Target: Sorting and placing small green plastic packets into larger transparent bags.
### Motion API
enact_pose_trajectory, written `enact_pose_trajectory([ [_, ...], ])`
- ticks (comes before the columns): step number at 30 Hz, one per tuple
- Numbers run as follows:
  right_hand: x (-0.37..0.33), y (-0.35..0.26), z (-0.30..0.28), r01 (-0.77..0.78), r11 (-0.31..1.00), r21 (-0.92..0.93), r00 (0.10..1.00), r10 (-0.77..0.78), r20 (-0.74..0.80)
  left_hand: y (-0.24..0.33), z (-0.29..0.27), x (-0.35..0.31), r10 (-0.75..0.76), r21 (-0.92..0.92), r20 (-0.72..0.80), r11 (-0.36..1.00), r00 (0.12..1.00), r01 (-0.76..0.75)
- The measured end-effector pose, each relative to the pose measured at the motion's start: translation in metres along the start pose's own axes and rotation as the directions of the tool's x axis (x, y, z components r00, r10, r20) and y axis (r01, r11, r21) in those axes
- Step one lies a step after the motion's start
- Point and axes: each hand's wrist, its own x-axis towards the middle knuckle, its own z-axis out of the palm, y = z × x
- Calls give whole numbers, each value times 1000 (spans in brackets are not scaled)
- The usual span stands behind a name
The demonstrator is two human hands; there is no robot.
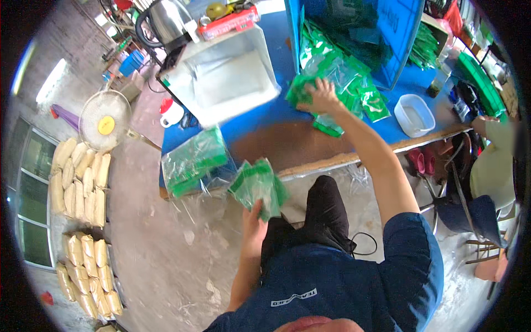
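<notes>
My left hand is closed on a fanned bunch of green-and-clear plastic packets, held just off the table's near edge. My right arm reaches forward over the blue table. There my right hand is closed around the edge of some green packets, partly blurred by motion. Beside it, a loose heap of similar packets spills from the mouth of a blue crate lying on its side. At the table's left corner lies a flat stack of clear packets with green ends.
A white bin stands at the back left, near a metal kettle and a red-lidded cup. To the right is a clear plastic tub. A round fan and stacked tan bags stand left. Another person sits at right.
</notes>
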Motion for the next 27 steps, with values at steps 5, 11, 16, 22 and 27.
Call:
enact_pose_trajectory([
  [5, -63, -78, 25, 332, 917, 219, 943, -323, -76, 9, -17, -24, -69, 52, -86, 996, 994, 74],
  [11, -143, -88, -32, 551, 787, 279, 823, -567, -27, 14, -32, -17, -143, -36, 9, 989, 990, 143],
  [16, -181, -87, -33, 520, 450, 726, 847, -384, -368, 13, -34, -5, -94, -4, 130, 995, 987, 95],
  [22, -129, -112, -56, 142, 387, 911, 952, -306, -18, 10, 5, 21, -65, -114, 70, 991, 995, 72],
  [27, 10, -80, -6, 228, 922, 313, 972, -236, -15, -11, -22, 12, -103, -150, 3, 983, 995, 102],
])
